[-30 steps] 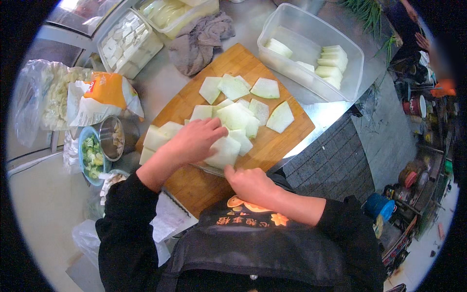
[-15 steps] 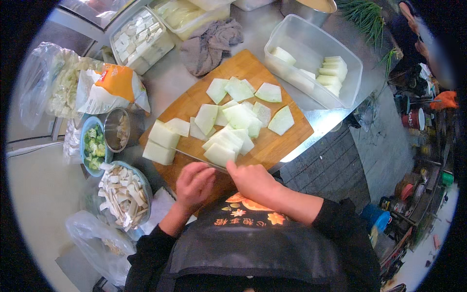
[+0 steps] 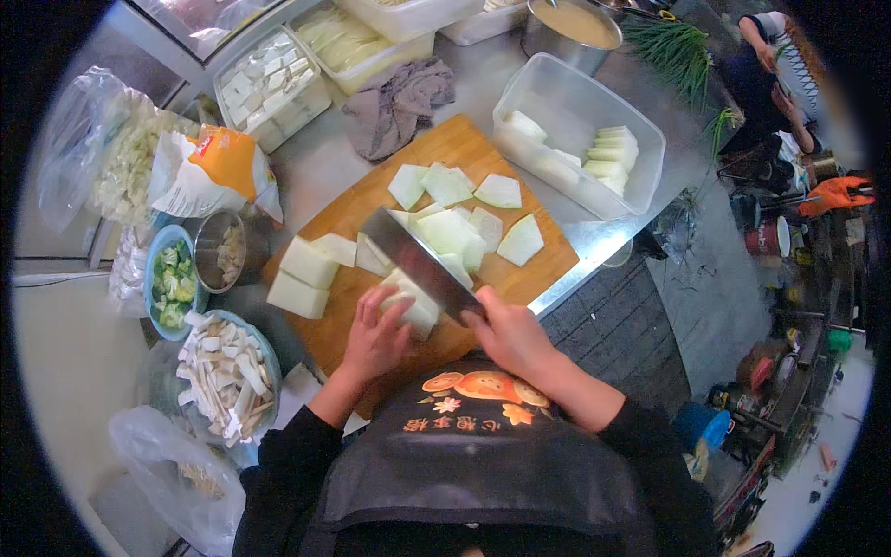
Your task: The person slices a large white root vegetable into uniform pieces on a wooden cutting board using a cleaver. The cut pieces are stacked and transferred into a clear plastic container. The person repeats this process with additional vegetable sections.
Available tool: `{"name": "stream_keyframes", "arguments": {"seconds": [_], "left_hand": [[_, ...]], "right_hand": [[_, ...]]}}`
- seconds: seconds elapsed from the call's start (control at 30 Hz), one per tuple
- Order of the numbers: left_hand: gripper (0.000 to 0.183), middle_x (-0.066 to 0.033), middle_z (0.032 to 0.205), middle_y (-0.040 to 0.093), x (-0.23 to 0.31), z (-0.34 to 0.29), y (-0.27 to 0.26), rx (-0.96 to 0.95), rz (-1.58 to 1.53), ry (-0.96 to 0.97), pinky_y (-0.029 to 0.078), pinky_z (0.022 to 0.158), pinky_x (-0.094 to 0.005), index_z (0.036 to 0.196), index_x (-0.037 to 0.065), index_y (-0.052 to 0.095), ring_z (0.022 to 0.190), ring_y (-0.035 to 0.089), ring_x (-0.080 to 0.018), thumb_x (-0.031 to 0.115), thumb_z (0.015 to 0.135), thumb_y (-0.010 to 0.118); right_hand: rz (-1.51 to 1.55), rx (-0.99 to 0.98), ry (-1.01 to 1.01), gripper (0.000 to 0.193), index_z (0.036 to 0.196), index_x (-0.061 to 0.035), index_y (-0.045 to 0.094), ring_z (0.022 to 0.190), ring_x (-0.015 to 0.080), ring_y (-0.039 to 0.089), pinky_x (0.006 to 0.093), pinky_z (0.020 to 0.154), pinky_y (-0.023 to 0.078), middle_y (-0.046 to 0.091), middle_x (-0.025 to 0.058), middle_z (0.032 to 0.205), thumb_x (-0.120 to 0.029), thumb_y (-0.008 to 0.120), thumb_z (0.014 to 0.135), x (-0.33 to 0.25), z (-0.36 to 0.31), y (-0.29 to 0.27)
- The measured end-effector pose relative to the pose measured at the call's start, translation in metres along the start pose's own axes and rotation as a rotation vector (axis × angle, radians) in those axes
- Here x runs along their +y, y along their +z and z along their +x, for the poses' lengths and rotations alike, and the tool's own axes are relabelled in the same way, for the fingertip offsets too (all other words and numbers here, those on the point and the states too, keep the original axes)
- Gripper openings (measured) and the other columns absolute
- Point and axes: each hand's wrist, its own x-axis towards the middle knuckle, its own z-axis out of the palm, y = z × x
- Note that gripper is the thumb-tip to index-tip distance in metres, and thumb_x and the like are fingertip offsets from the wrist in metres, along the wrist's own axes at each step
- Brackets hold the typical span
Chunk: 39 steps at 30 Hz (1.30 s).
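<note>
My right hand [image 3: 511,336] is closed round the handle of a cleaver [image 3: 422,265]. Its broad blade slants up and left over the cutting board, hiding some of the slices beneath. My left hand [image 3: 377,336] has its fingers bent against a stack of pale melon slices [image 3: 422,311] at the board's near side. Beyond the blade, several flat white-green melon slices [image 3: 452,232] lie loose and overlapping on the wooden cutting board [image 3: 534,274]. Thick pale melon blocks [image 3: 302,278] rest at the board's left edge.
A clear plastic tub [image 3: 640,139] with melon pieces stands beyond the board, right. A grey cloth [image 3: 399,102] and a tub of white blocks [image 3: 269,84] lie behind. Bowls, including sliced white pieces [image 3: 227,371], line the left. Another person [image 3: 775,84] works at far right.
The cleaver has risen from the board's near edge and now slants over the slices, moved by my right hand. My left hand has shifted slightly toward the slice stack.
</note>
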Motion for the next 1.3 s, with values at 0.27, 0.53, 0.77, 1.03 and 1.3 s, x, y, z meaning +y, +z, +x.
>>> {"name": "stream_keyframes", "arguments": {"seconds": [0.27, 0.53, 0.77, 1.03, 1.3], "left_hand": [[0.073, -0.0121, 0.138, 0.035, 0.003, 0.073, -0.022, -0.425, -0.093, -0.051, 0.028, 0.107, -0.0426, 0.133, 0.013, 0.040, 0.128, 0.032, -0.0340, 0.007, 0.063, 0.060], [0.071, -0.0142, 0.138, 0.034, 0.006, 0.081, -0.021, -0.506, -0.111, -0.090, 0.028, 0.108, -0.0406, 0.131, 0.010, 0.041, 0.128, 0.031, -0.0342, 0.006, 0.062, 0.059], [0.073, -0.0156, 0.138, 0.034, 0.008, 0.073, -0.019, -0.444, -0.141, -0.104, 0.031, 0.106, -0.0402, 0.132, 0.009, 0.040, 0.128, 0.032, -0.0345, 0.005, 0.062, 0.063], [0.079, -0.0158, 0.136, 0.035, 0.004, 0.079, -0.028, -0.498, -0.215, -0.170, 0.032, 0.106, -0.0379, 0.135, 0.009, 0.036, 0.128, 0.033, -0.0337, 0.007, 0.062, 0.064], [0.079, -0.0164, 0.131, 0.038, -0.004, 0.089, -0.032, -0.568, -0.240, -0.213, 0.033, 0.105, -0.0372, 0.135, 0.008, 0.035, 0.124, 0.036, -0.0330, 0.006, 0.061, 0.064]], "right_hand": [[0.283, 0.228, 0.433, 0.019, 0.093, -0.0006, 0.049, 0.043, 0.0093, 0.049, 0.0276, 0.038, 0.040, 0.056, 0.0038, 0.063, -0.015, 0.060, 0.087, 0.068, -0.049, -0.047], [0.685, 0.299, 0.656, 0.024, 0.100, 0.0017, 0.047, 0.037, 0.0102, 0.045, 0.0273, 0.032, 0.038, 0.054, 0.0064, 0.066, -0.014, 0.058, 0.087, 0.106, -0.077, -0.049], [0.778, 0.194, 0.573, 0.032, 0.108, 0.0026, 0.045, 0.038, 0.0095, 0.044, 0.0264, 0.033, 0.040, 0.055, 0.0072, 0.071, -0.016, 0.059, 0.087, 0.105, -0.030, -0.034], [0.819, 0.101, 0.494, 0.028, 0.102, 0.0030, 0.043, 0.039, 0.0098, 0.045, 0.0266, 0.034, 0.041, 0.056, 0.0087, 0.076, -0.017, 0.057, 0.088, 0.091, 0.025, -0.020], [0.669, 0.099, 0.484, 0.033, 0.109, 0.0019, 0.039, 0.043, 0.0104, 0.049, 0.0270, 0.038, 0.043, 0.057, 0.0090, 0.079, -0.016, 0.057, 0.087, 0.087, 0.045, -0.014]]}}
